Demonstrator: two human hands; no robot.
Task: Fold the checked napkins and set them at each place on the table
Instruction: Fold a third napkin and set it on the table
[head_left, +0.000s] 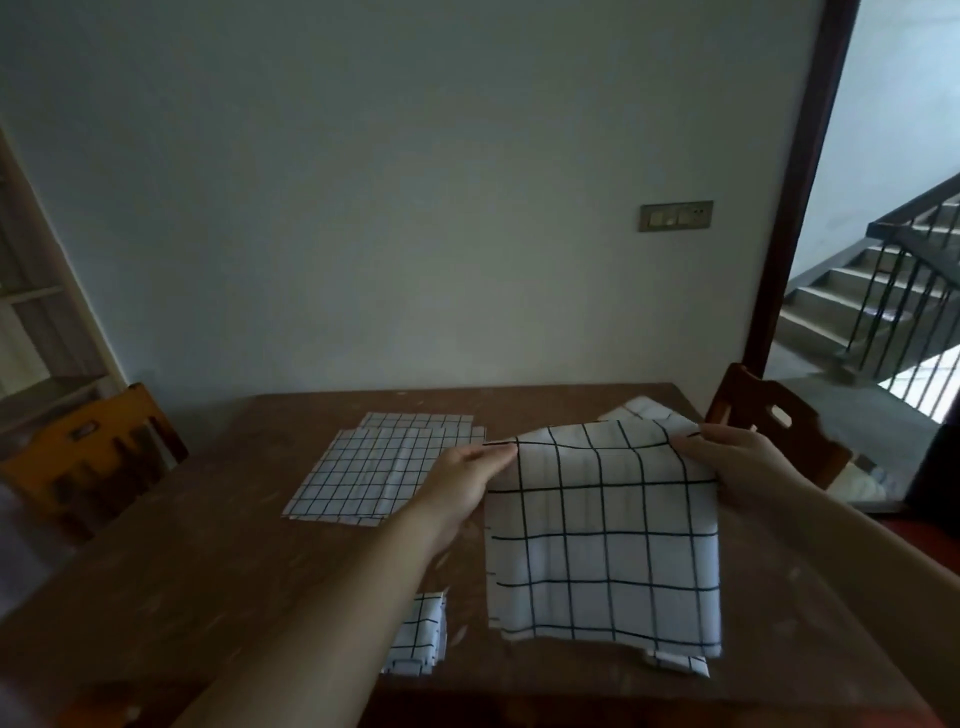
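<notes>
Two hands hold one checked napkin (602, 535) up over the near right part of the desk (208, 561): the left hand (467, 483) pinches its upper left corner, the right hand (737, 462) grips its upper right corner, and the cloth hangs down from that top edge, its lower hem near or on the wood. Taken from the stack of flat napkins (384, 467), which lies left of the held napkin and farther back, this piece looks mid-fold. Judging by its doubled look, one fold may be made already; the next move likely calls for bringing the top edge down toward the hem with corners matched, then pressing the crease flat. A folded napkin (421, 639) sits below the stack at the near edge, partly hidden by the left forearm. Another folded piece (675, 664) peeps from under the held napkin's hem, and a third white piece (636, 410) lies beyond it at the far right. No containers are in sight.
</notes>
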